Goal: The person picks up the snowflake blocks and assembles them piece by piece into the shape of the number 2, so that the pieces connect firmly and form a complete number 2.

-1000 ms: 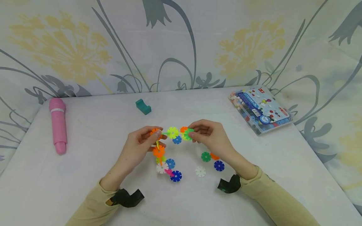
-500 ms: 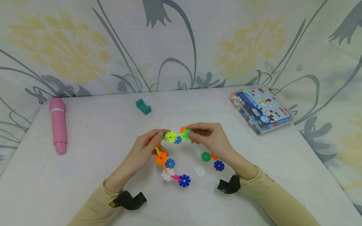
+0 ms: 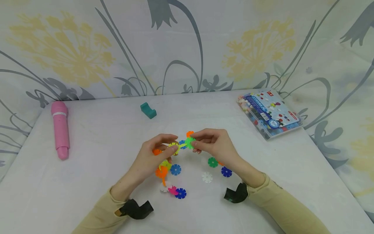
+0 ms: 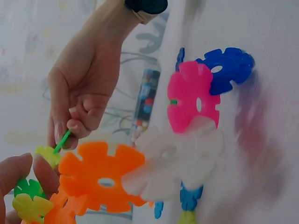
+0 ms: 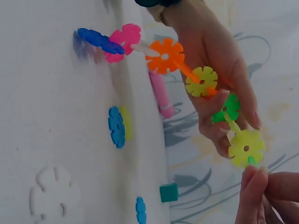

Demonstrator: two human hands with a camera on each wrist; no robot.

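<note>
A chain of interlocking flower-shaped notched discs hangs between both hands. My left hand (image 3: 153,154) pinches a yellow disc (image 3: 174,148) near the chain's upper end. My right hand (image 3: 216,143) pinches a bright green disc (image 3: 190,142) at that end, joined to the yellow one in the right wrist view. Below the left hand the chain runs down through an orange disc (image 4: 105,179), a white disc (image 4: 173,161) and a pink disc (image 4: 194,95) to a dark blue disc (image 3: 180,193). Fingers partly cover the upper discs.
Loose discs lie on the white table about the hands: light blue (image 3: 176,169), green (image 3: 212,162), dark blue (image 3: 226,171), white (image 3: 207,177). A teal block (image 3: 148,110) stands behind, a pink cylinder (image 3: 60,130) at left, and a clear bead box (image 3: 270,113) at back right.
My left hand has shifted right and slightly nearer, its grip passing from an orange disc to the yellow one. The chain's dark blue end swung right, then back left and nearer. The right hand moved slightly left.
</note>
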